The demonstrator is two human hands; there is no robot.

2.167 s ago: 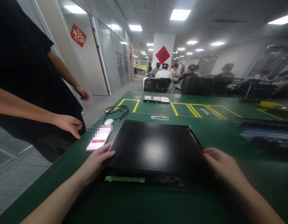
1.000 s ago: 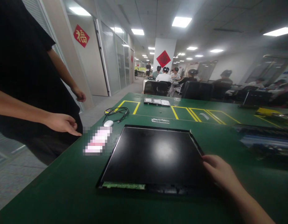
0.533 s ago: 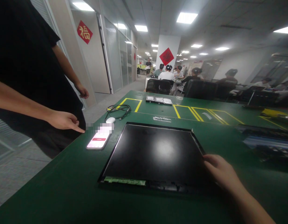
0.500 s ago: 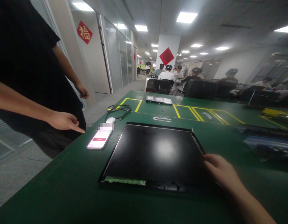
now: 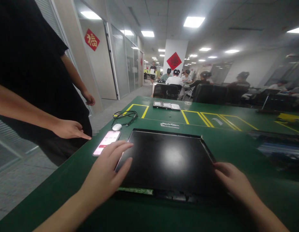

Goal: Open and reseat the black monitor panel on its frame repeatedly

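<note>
A black LCD panel (image 5: 159,170) lies flat, screen up, on the green table (image 5: 50,196) before me. Along its near edge shows a green circuit strip (image 5: 137,191). My right hand (image 5: 233,180) grips the panel's right edge, thumb on top; the other fingers are mostly hidden. Over the panel's left edge is my left hand (image 5: 103,174), fingers apart and slightly blurred; whether it touches the panel I cannot tell. Just beyond that hand a lit phone (image 5: 108,140) lies on the table, partly covered by my fingers.
A white mouse (image 5: 116,127) and a coiled black cable (image 5: 126,118) lie behind the phone. Several hard drives (image 5: 166,105) sit at the far edge. At left stands a person in black, one hand (image 5: 70,129) pointing toward the table. Dark parts (image 5: 282,148) lie at right.
My left hand has come into view from the lower left, reaching over the panel's left edge. My right hand stays at the right edge. The view has shifted slightly.
</note>
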